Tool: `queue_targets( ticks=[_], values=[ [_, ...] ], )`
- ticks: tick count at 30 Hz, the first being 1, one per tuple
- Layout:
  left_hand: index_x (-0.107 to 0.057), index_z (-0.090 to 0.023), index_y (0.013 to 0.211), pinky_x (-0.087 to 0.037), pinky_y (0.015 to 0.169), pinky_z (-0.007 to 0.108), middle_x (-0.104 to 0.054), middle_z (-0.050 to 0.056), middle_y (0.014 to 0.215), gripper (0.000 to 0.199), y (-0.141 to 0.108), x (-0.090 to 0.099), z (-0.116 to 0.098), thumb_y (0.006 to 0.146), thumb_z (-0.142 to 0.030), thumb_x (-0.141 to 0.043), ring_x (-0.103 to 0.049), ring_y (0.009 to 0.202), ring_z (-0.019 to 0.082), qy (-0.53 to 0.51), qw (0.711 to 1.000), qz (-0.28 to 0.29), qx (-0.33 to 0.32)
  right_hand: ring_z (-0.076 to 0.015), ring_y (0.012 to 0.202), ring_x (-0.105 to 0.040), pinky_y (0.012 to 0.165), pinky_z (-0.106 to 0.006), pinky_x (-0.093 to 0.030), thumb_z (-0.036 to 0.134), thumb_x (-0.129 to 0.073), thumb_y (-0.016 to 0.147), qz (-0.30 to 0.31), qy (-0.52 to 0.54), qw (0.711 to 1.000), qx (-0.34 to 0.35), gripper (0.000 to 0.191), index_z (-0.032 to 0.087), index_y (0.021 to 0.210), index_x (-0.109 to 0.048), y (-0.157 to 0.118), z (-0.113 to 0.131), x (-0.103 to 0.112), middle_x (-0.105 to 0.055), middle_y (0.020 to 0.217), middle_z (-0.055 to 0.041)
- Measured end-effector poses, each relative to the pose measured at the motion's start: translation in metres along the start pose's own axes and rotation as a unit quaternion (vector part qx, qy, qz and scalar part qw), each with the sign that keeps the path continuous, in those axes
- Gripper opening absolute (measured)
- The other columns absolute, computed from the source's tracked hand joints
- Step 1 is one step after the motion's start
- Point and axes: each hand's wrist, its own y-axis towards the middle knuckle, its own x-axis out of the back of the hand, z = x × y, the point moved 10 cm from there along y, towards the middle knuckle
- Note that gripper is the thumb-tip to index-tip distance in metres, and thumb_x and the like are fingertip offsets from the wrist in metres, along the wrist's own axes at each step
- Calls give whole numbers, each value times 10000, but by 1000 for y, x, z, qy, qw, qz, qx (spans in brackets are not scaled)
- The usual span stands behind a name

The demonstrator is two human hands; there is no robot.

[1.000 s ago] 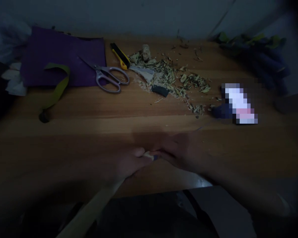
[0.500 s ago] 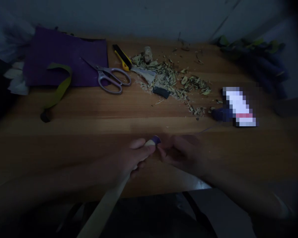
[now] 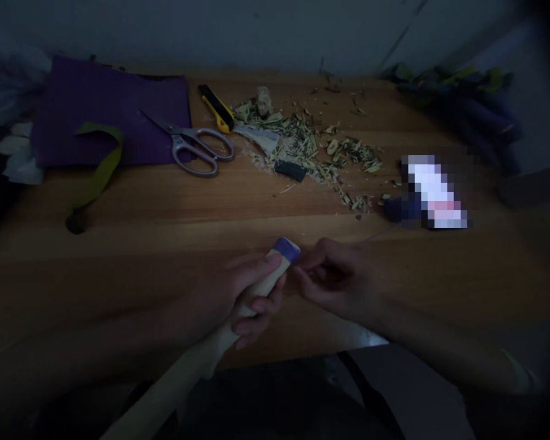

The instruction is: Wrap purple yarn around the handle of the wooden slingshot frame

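The wooden tabletop (image 3: pixel 238 205) in front of you carries the scissors (image 3: pixel 179 131), which lie with their blades over a purple sheet (image 3: pixel 96 104) and their handles past its right edge. Your long, pale stick (image 3: pixel 192 363) is on your side of the scissors, slanting up from below the table's near edge, its far end below and to the right of the handles. A dim bluish bundle with green tips (image 3: pixel 467 110) sits far to the right of the scissors. Your left hand (image 3: pixel 224 287), nearer you than the scissors, is wrapped around the stick close to its far end. Your right hand (image 3: pixel 352 287), to the right of that end, has its thumb and forefinger bent towards it; you can't tell whether they pinch anything. Shavings (image 3: pixel 302 146) spread to the right of the scissors, and farther that way lies a bright pixelated rectangle (image 3: pixel 435 189). A curled green strip (image 3: pixel 107 165) is left of the scissors; a yellow-and-black utility knife (image 3: pixel 220 113) is just beyond their handles. Smaller still are a dark blue object (image 3: pixel 394 209), well right of the scissors, a dark green piece (image 3: pixel 290 170), nearer them on the same side, and the purple band (image 3: pixel 286 249) around your stick's far end. Thinnest is a faint thread (image 3: pixel 376 234), running between the blue object and your right hand.
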Motion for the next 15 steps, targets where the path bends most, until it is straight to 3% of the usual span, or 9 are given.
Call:
queue_targets(
  ticks=[3, 6, 10, 15],
  values=[
    [-445, -193, 740, -328, 324, 121, -362, -82, 491, 306, -2, -5, 1, 887, -439, -337, -269, 321, 19, -16, 999, 34, 12, -42, 425, -223, 394, -192, -182, 267, -610, 733, 10, 145, 987, -70, 206, 191, 622, -453, 4, -14, -6, -291, 485, 84],
    [-462, -193, 752, -339, 331, 117, -371, -83, 493, 306, -4, -5, 3, 868, -463, -379, -277, 322, 16, -18, 999, 47, 19, -30, 437, -225, 404, -170, -185, 312, -650, 707, 50, 239, 964, -104, 277, 172, 593, -440, 8, -21, -17, -297, 483, 90],
    [-471, -191, 760, -306, 327, 109, -365, -80, 491, 318, -7, -5, 10, 856, -484, -395, -265, 326, 15, -27, 997, 44, 63, -33, 458, -283, 423, -165, -244, 391, -692, 651, 72, 262, 953, -137, 345, 160, 566, -450, 11, -30, -22, -341, 487, 81],
    [-455, -195, 731, -261, 315, 108, -342, -77, 485, 329, -10, -4, 9, 846, -500, -406, -243, 330, 15, -4, 996, 31, 89, -49, 513, -420, 475, -177, -354, 385, -721, 616, 73, 255, 953, -145, 293, 150, 614, -546, 12, -36, -19, -503, 561, 45]
  ],
)
